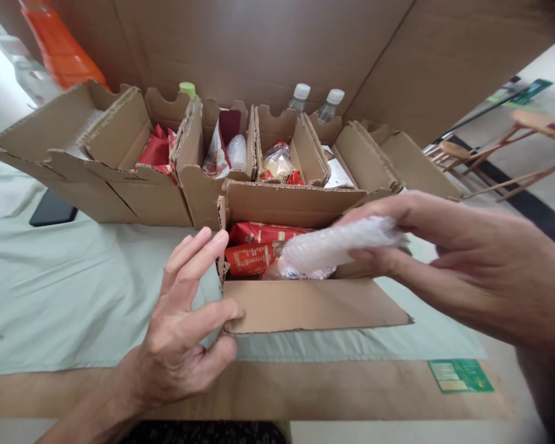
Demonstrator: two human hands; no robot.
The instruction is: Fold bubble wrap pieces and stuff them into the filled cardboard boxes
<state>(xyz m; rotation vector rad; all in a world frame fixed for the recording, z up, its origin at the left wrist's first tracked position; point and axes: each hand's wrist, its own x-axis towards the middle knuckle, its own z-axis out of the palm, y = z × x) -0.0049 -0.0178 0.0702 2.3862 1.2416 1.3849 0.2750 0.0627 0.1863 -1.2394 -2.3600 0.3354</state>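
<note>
An open cardboard box lies in front of me with its front flap folded toward me. My left hand is at the box's left front corner, thumb and index finger pinching the flap and the other fingers stretched up beside the left wall. Between the thumb and fingers of my right hand is a bubble-wrapped packet, held over the box opening. Inside, a red packet and an orange-red packet show on the left. The packet hides part of the contents.
Behind the box runs a row of cardboard bins holding red packs, bubble wrap and snacks. Bottles with white caps and an orange bottle stand behind. A dark phone lies left on the pale green cloth. Wooden stools are at right.
</note>
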